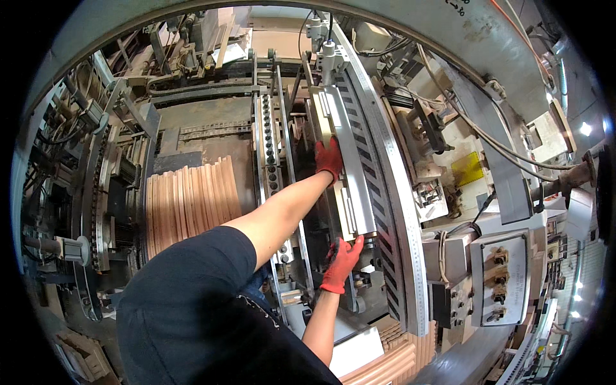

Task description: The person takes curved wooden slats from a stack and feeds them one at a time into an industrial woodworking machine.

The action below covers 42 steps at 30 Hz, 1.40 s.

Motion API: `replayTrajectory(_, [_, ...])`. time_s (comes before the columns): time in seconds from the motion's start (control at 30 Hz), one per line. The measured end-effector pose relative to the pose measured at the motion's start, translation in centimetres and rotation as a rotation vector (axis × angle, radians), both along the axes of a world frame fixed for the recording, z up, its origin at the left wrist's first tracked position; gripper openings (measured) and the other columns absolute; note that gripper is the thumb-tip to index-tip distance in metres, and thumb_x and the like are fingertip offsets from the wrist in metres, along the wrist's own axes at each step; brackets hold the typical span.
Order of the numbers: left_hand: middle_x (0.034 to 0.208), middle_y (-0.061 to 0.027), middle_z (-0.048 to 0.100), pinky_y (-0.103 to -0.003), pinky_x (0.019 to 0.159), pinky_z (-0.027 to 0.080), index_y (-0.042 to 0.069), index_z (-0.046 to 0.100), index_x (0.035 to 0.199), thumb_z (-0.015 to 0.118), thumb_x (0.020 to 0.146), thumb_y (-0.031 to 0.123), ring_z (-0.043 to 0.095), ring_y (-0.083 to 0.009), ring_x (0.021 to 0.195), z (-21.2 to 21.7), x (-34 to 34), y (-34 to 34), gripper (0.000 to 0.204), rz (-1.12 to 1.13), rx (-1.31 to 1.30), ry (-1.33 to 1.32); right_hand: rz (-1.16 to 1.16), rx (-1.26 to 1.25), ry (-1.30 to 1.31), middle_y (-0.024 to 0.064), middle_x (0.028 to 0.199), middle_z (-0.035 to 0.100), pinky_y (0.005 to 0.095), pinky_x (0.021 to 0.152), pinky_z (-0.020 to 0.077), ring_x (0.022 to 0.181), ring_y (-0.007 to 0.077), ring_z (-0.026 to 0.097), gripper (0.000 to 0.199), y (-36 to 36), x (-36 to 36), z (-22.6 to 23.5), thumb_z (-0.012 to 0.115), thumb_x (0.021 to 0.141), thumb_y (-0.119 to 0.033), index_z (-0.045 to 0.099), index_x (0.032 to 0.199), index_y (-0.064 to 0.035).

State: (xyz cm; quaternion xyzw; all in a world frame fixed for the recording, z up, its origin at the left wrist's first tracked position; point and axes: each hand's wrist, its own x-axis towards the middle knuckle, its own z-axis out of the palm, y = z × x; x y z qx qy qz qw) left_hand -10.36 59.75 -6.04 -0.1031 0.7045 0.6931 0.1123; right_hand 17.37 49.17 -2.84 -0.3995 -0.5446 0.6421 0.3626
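Both my hands wear red gloves and are at a long pale wooden strip [347, 215] lying along a grey metal bar [350, 154] of the machine. My left hand [328, 160] reaches farther out, its fingers closed at the strip's middle stretch; the hand hides part of the wood. Closer to me, my right hand [342, 264] grips the strip's near end, thumb and fingers on either side of it. Small pale metal blocks or plates press along the strip, but their exact shape is hard to make out.
A row of wooden slats [192, 199] lies to the left. A slotted rail [269, 147] with round black knobs runs beside my left forearm. Right of the bar are a long ruled metal beam [407, 256] and a control box [500, 277]. More wooden pieces [391, 362] sit at the near edge.
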Motion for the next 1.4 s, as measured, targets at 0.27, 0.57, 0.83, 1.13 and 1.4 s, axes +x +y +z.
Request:
replayTrajectory(0.27, [0.143, -0.017, 0.054, -0.056, 0.109, 0.037, 0.013, 0.044, 0.146, 0.012, 0.088, 0.085, 0.051, -0.0397, 0.13, -4.1, -7.2, -0.6, 0.097, -0.43, 0.877, -0.589, -0.05, 0.085, -0.185, 0.0037, 0.092, 0.055, 0.0281, 0.082, 0.0449, 0.083, 0.0139, 0.051, 0.057, 0.6, 3.7, -0.9, 0.061, 0.094, -0.011, 0.039, 0.143, 0.0058])
replayTrajectory(0.57, [0.139, -0.0139, 0.058, -0.048, 0.107, 0.041, 0.008, 0.054, 0.14, 0.029, 0.093, 0.07, 0.054, -0.0361, 0.13, -10.6, -16.3, 2.3, 0.082, -0.17, 0.406, -0.432, 0.137, 0.821, -0.613, 0.0058, 0.088, 0.063, 0.0391, 0.07, 0.0508, 0.079, 0.0243, 0.065, 0.024, -0.5, 5.4, 1.1, 0.069, 0.085, -0.016, 0.067, 0.107, -0.0063])
replayTrajectory(0.83, [0.141, -0.0145, 0.056, -0.043, 0.104, 0.043, 0.004, 0.056, 0.137, 0.037, 0.096, 0.064, 0.055, -0.0331, 0.127, -7.9, -13.8, 2.5, 0.075, -0.119, 0.189, -0.345, -0.054, 0.493, -0.419, 0.0165, 0.118, 0.057, 0.0383, 0.093, 0.046, 0.11, 0.0281, 0.056, 0.043, -0.2, 2.8, 1.4, 0.068, 0.088, -0.011, 0.055, 0.127, 0.0032])
replayTrajectory(1.13, [0.131, -0.021, 0.059, -0.045, 0.096, 0.046, 0.001, 0.053, 0.132, 0.044, 0.1, 0.057, 0.059, -0.0379, 0.118, -5.4, 0.2, -0.6, 0.065, -0.038, 0.301, -0.11, -0.274, -0.022, 0.114, 0.006, 0.105, 0.055, 0.0288, 0.065, 0.0514, 0.079, 0.0152, 0.059, 0.023, 0.7, -0.5, 0.7, 0.061, 0.095, -0.009, 0.051, 0.115, -0.0056])
replayTrajectory(1.4, [0.133, -0.0242, 0.057, -0.046, 0.097, 0.045, 0.003, 0.042, 0.139, 0.046, 0.098, 0.058, 0.056, -0.0397, 0.12, -3.4, 1.1, 0.0, 0.069, 0.007, 0.224, -0.074, -0.243, -0.17, -0.016, 0.0105, 0.108, 0.051, 0.0316, 0.076, 0.0483, 0.089, 0.0204, 0.056, 0.021, 0.0, -1.0, 1.3, 0.063, 0.088, -0.008, 0.049, 0.102, -0.0004])
